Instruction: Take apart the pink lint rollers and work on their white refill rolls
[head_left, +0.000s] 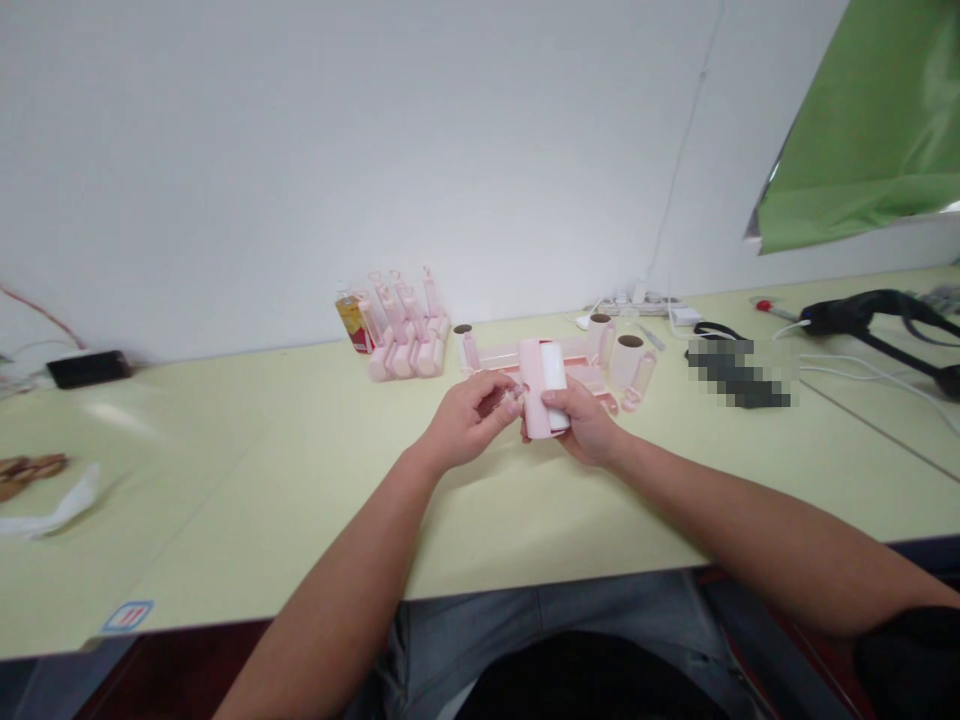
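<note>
Facing a plain, pale wall (450, 150) rising behind the far edge of a light yellow-green table (262, 520). Carrying a thin white cord (679, 160) down that wall, toward the right part of the far edge. Hanging a green curtain (862, 130) above the right end of the far edge. Reflecting light in a soft sheen (124, 425) toward the surface's left end. Showing dark red (180, 675) below the near edge, too dim to call floor.
</note>
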